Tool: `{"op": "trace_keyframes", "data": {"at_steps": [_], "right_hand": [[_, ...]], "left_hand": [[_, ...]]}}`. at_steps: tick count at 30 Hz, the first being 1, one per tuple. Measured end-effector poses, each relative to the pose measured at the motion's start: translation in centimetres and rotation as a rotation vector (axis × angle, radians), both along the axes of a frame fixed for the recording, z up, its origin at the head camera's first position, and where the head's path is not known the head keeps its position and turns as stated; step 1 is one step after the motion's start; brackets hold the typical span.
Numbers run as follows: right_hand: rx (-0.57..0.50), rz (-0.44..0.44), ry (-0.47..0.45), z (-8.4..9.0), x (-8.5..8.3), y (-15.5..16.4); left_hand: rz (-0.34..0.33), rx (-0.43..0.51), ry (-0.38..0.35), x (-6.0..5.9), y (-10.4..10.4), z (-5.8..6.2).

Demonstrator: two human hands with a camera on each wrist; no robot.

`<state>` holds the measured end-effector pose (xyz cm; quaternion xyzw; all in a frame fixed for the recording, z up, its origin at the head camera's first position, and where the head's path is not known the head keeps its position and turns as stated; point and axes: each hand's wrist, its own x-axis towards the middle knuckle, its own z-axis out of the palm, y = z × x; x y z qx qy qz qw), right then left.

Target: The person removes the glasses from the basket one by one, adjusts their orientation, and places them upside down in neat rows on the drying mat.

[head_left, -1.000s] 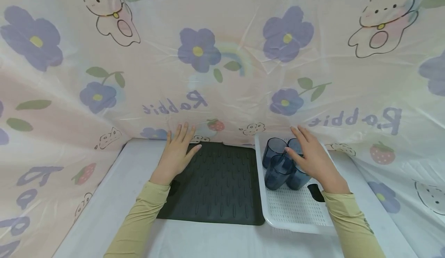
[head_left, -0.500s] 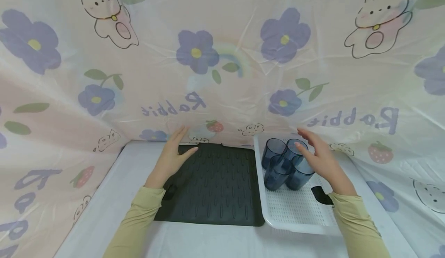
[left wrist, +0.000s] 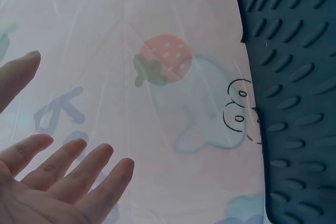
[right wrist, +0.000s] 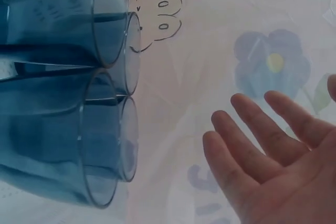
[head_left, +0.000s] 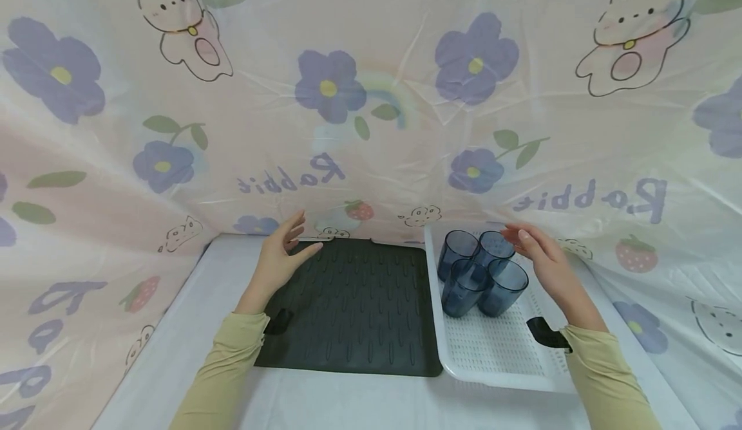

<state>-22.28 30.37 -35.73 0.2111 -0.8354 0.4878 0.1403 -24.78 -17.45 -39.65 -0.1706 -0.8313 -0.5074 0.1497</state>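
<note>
Several blue drinking glasses (head_left: 466, 288) stand upright, close together, in the back left part of a white perforated tray (head_left: 493, 359). My right hand (head_left: 543, 256) hovers just right of the glasses, fingers loosely bent and holding nothing. In the right wrist view that hand (right wrist: 283, 156) is apart from the glass rims (right wrist: 100, 140). Over the left edge of a black ridged mat (head_left: 359, 308) is my left hand (head_left: 275, 259), thumb spread from relaxed fingers. The left wrist view shows this hand (left wrist: 63, 182) with nothing in its grasp.
Mat and tray lie side by side on a white-covered table (head_left: 348, 401). A patterned plastic sheet (head_left: 394, 159) with flowers and rabbits rises behind and at both sides. A black device piece (head_left: 547, 335) sits at the right wrist, another (head_left: 280, 322) at the left.
Both hands have turned from palm-down to more sideways and drawn slightly outward, the left to the left and the right to the right. The glasses, tray and mat stay in place.
</note>
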Motion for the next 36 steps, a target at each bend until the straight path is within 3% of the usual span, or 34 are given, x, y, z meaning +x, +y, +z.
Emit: {"op": "trace_keyframes", "data": {"at_steps": [5, 8, 13, 22, 36], "right_hand": [[-0.124, 0.066, -0.037, -0.5, 0.1, 1.0], [-0.165, 0.093, -0.093, -0.7, 0.2, 1.6], [-0.126, 0.077, -0.157, -1.0, 0.6, 2.4], [-0.074, 0.052, -0.221, -2.1, 0.7, 3.7], [0.015, 0.034, -0.322, -3.3, 0.8, 4.4]], "left_hand": [[-0.040, 0.073, -0.043, 0.1, -0.2, -0.3], [-0.067, 0.104, -0.078, 0.9, -0.1, 0.6], [-0.102, 0.122, -0.132, 2.1, 0.2, 1.9], [-0.148, 0.176, -0.209, 2.1, -0.6, 0.5], [-0.123, 0.179, -0.261, 2.9, -1.3, -1.4]]}}
